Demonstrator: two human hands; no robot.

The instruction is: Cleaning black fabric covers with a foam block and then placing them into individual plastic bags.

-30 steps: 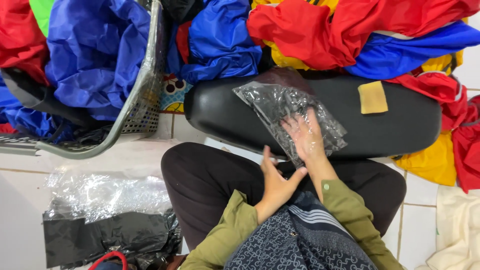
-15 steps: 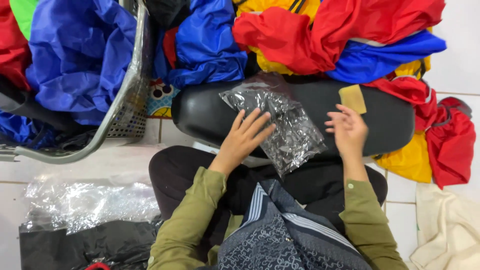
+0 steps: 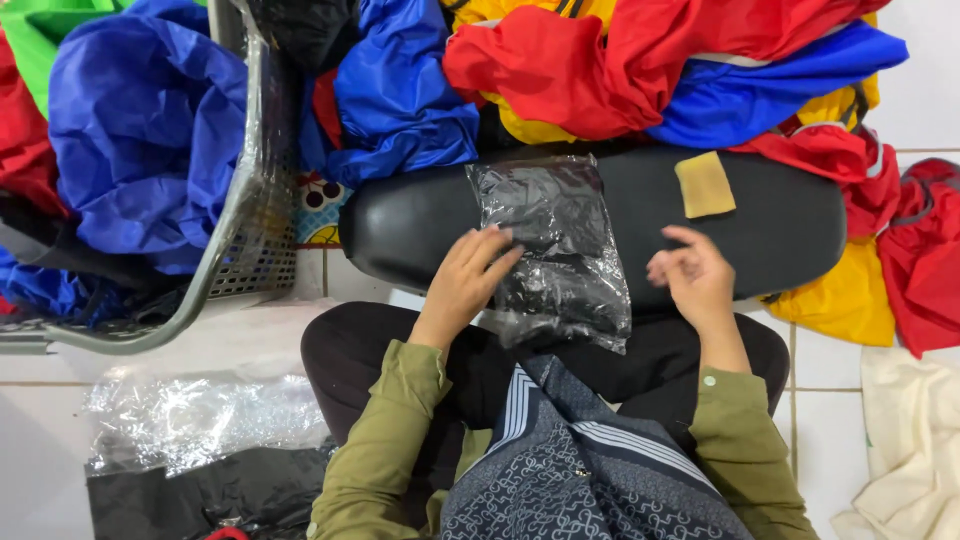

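The clear plastic packet (image 3: 558,250), holding a folded black item, lies flat on the black padded seat (image 3: 420,225), its long side running away from the person and its near end overhanging the seat edge above the lap. A second ago the packet was tilted and lifted between both hands; half a second ago it was still skewed under the left hand. It is now squared and resting on the seat, which suggests it has been set down and is being pressed flat.

The left hand (image 3: 468,280) rests with extended fingers (image 3: 495,255) laid on the packet's left edge. It is open and flat, pressing rather than gripping. The right hand (image 3: 695,280) is clear of the packet, just beside its right edge, above the seat. Its fingers are loosely curled and it holds nothing.

A small tan square patch (image 3: 705,184) lies on the seat beyond the right hand. Behind the seat sits a heap of red, blue and yellow garments (image 3: 640,70). To the left stands a grey mesh basket (image 3: 240,240) filled with blue fabric. On the tiled floor (image 3: 830,390) at lower left lie more clear bags over black material (image 3: 200,440).
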